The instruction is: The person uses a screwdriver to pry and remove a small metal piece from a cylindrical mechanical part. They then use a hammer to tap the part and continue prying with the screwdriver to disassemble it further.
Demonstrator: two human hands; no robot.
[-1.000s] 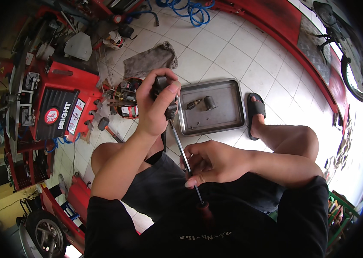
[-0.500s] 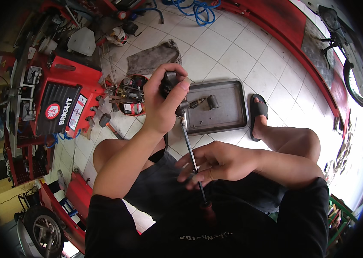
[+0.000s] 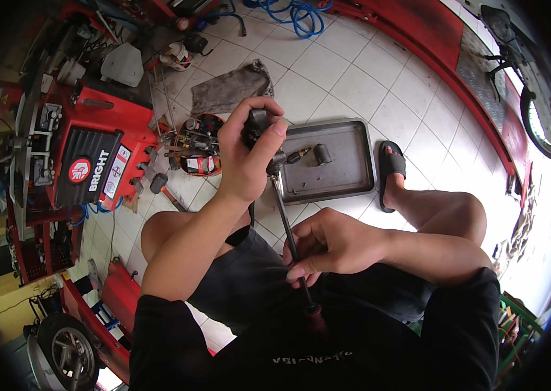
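Observation:
My left hand [image 3: 244,163] is closed around a dark metal part [image 3: 259,124], raised above the left edge of a tray. A long screwdriver [image 3: 285,215] runs from the part's underside down toward my chest, its red handle close to my black shirt. Thumb and fingers of my right hand [image 3: 337,244] pinch the dark shaft near its middle. How the silver tip meets the part is too small to tell. In the grey metal tray [image 3: 337,195] stands a short metal cylinder [image 3: 322,154], with a slim dark piece [image 3: 298,156] left of it and tiny bits nearby.
Left of the tray sits a round red container [image 3: 200,146] of tools, with a hammer [image 3: 159,184] near it. A grey rag [image 3: 233,88] lies beyond on the tiles. A red machine [image 3: 89,156] stands at left. My sandalled foot [image 3: 393,173] is right of the tray.
My right hand's fingers, loosely spread and blurred around the shaft before, have closed into a pinch on it. The left hand and the metal part have hardly moved.

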